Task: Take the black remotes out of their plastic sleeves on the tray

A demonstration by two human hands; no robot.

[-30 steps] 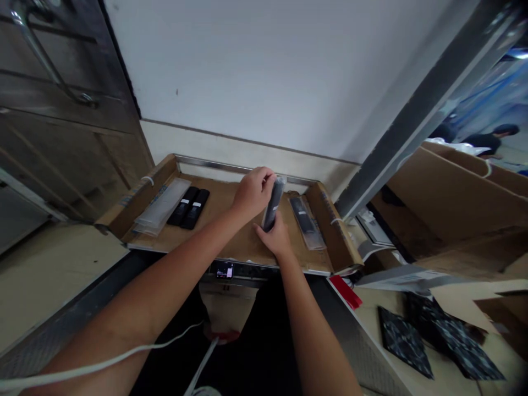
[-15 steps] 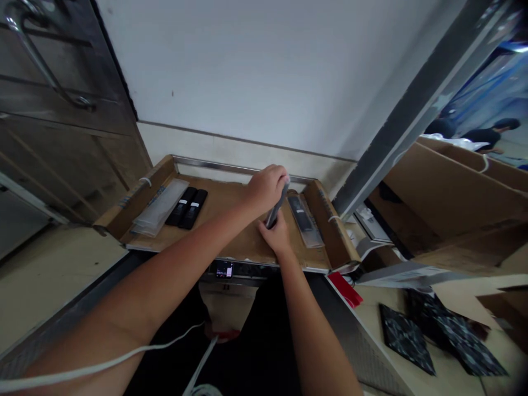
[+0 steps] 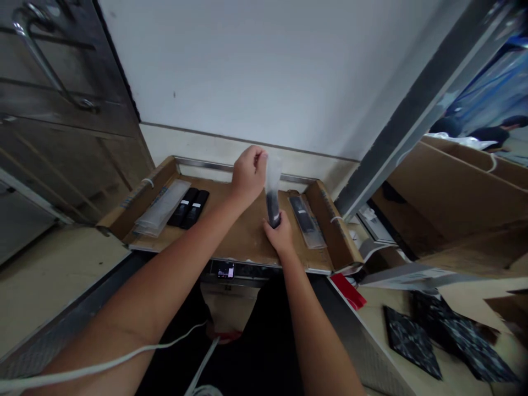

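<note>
My left hand point(image 3: 249, 175) is closed in a pinch at the upper end of a clear plastic sleeve point(image 3: 273, 169). Inside the sleeve's lower part sits a black remote control point(image 3: 273, 206) with a small white label. My right hand point(image 3: 281, 234) grips its bottom end through the plastic, holding it nearly upright over the cardboard-lined tray point(image 3: 235, 236). To the left, two bare black remote controls point(image 3: 190, 208) lie side by side, next to flat empty sleeves point(image 3: 163, 208). On the right, a sleeved remote control point(image 3: 304, 217) rests by the tray wall.
Raised cardboard walls point(image 3: 332, 220) edge the tray, tied with white ties. A large cardboard box point(image 3: 462, 203) stands at right, beyond a grey post point(image 3: 404, 110). A small lit screen point(image 3: 225, 269) sits under the tray's front edge. A white cable point(image 3: 124, 360) crosses my left forearm.
My left hand has moved left and up, and the sleeve's clear upper part now shows beside it. The remote control has turned its labelled side toward me. My right hand keeps its grip.
</note>
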